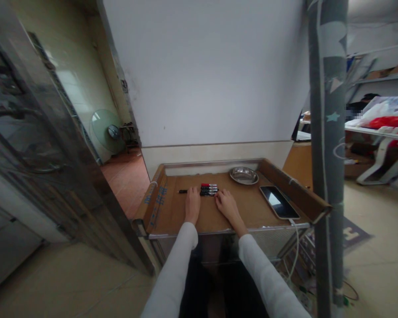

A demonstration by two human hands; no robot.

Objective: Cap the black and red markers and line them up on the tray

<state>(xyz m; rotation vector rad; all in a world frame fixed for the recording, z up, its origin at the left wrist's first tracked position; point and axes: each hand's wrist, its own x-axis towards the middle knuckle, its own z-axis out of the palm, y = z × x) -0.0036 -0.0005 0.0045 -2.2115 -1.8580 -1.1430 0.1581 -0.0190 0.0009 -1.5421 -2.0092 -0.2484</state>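
Several pens [208,189] lie side by side on the cardboard-lined table [175,216], a red one at the far edge of the row and dark ones nearer. My left hand [193,204] rests at the left end of the row, its fingers close together and pointing forward. A dark pen [183,191] sticks out to the left from under those fingers. At the right end of the row is my right hand [228,205], its fingertips touching or very near the pen ends. Whether its fingers grip anything is too small to tell.
A round metal dish [244,175] sits at the back right of the table. Nearer on the right lies a phone [279,202] with a white cable [297,251] hanging over the front edge. Raised cardboard sides border the table, and a wrapped post [328,132] stands to its right.
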